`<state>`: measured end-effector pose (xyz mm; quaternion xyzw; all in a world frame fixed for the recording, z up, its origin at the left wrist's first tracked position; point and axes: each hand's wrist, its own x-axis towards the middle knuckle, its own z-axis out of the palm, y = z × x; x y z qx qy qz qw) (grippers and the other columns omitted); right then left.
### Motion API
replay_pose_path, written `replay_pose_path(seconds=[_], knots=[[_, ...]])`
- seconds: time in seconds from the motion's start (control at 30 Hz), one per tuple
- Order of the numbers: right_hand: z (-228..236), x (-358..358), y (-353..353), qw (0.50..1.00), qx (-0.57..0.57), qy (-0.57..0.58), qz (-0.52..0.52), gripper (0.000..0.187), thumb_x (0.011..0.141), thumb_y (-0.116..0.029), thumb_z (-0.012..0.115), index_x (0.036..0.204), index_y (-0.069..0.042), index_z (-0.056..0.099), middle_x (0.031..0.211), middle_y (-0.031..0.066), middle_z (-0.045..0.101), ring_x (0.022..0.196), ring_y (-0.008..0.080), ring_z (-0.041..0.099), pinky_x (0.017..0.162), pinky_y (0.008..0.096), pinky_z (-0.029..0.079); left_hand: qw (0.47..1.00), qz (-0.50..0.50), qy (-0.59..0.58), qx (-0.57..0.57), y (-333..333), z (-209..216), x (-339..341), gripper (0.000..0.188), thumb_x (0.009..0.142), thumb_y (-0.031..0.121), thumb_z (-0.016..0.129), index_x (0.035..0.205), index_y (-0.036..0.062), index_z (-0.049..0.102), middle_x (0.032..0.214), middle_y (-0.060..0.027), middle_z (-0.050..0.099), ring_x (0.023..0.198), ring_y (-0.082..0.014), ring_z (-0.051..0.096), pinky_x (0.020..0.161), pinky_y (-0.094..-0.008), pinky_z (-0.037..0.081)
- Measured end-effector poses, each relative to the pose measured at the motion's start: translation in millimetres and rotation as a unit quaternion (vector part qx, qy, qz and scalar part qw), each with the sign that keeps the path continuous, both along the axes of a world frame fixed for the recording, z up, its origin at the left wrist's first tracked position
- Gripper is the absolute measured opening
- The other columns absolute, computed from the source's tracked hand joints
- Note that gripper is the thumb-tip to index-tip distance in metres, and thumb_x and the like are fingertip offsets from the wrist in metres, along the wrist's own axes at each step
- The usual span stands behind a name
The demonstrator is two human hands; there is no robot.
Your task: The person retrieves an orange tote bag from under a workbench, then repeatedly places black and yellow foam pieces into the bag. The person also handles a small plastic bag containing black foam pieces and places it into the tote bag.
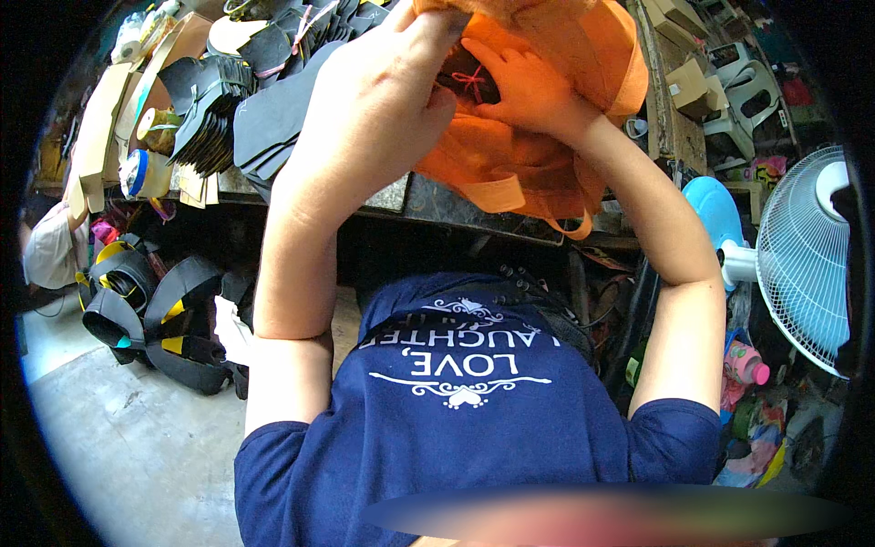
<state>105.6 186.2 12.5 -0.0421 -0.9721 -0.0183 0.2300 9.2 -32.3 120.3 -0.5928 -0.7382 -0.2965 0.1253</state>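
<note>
Reaching into an orange bag (pixel 488 169) at twelve o'clock, a person in a navy shirt (pixel 465 365) works with both bare hands raised. The right hand (pixel 538 91) is inside the bag, thumb and fingers apart, beside a dark patch with a small pink bow (pixel 469 83). The left hand (pixel 387 91) is at the bag's left edge, thumb away from the fingers; their tips are partly hidden, so I cannot tell whether they clamp the cloth. Between ten and eleven, black sheets (pixel 214 114) lie stacked; at nine, black bands (pixel 150 314); at three, a fan (pixel 802 255).
</note>
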Motion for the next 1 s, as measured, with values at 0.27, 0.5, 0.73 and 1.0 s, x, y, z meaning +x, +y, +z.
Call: replay_pose_path(seconds=[0.27, 0.5, 0.73, 1.0], knots=[[54, 46, 92, 0.904, -0.405, -0.092, -0.104, 0.052, 0.092, -0.031, 0.069, 0.137, -0.009, 0.056, 0.122, 0.0088, 0.068, 0.114, 0.0219, 0.062, 0.1, 0.0346, 0.047, 0.995, -0.064, 0.025, 0.077, -1, 5, 7, 0.053, 0.071, -0.002, 0.065, 0.123, 0.0013, 0.056, 0.109, -0.0217, 0.062, 0.096, -0.0426, 0.064, 0.081, -0.0446, 0.053], [85, 95, 103, 0.914, -0.38, -0.032, -0.139, 0.053, 0.093, -0.036, 0.068, 0.137, -0.008, 0.056, 0.12, 0.0088, 0.068, 0.113, 0.0213, 0.063, 0.1, 0.0342, 0.048, 0.996, -0.062, 0.038, 0.059, 13, 17, 29, 0.054, 0.071, 0.002, 0.068, 0.123, 0.0053, 0.055, 0.109, -0.0213, 0.061, 0.089, -0.0406, 0.065, 0.075, -0.0467, 0.054], [74, 86, 72, 0.949, -0.251, -0.1, -0.162, 0.055, 0.094, -0.04, 0.068, 0.137, -0.007, 0.056, 0.119, 0.0087, 0.068, 0.112, 0.0207, 0.063, 0.1, 0.0338, 0.048, 0.998, -0.018, 0.064, 0.019, 43, -8, 33, 0.054, 0.074, 0.01, 0.073, 0.124, 0.0081, 0.055, 0.111, -0.0194, 0.062, 0.089, -0.0389, 0.067, 0.075, -0.0459, 0.056], [110, 141, 51, 0.933, -0.191, -0.272, -0.139, 0.077, 0.077, -0.038, 0.079, 0.144, -0.012, 0.051, 0.132, 0.0193, 0.061, 0.121, 0.0328, 0.059, 0.105, 0.0394, 0.045, 0.998, 0.036, 0.043, -0.019, 49, -23, 16, 0.06, 0.079, 0.01, 0.069, 0.135, 0.0107, 0.047, 0.125, -0.0182, 0.06, 0.092, -0.0422, 0.066, 0.075, -0.0487, 0.056]])
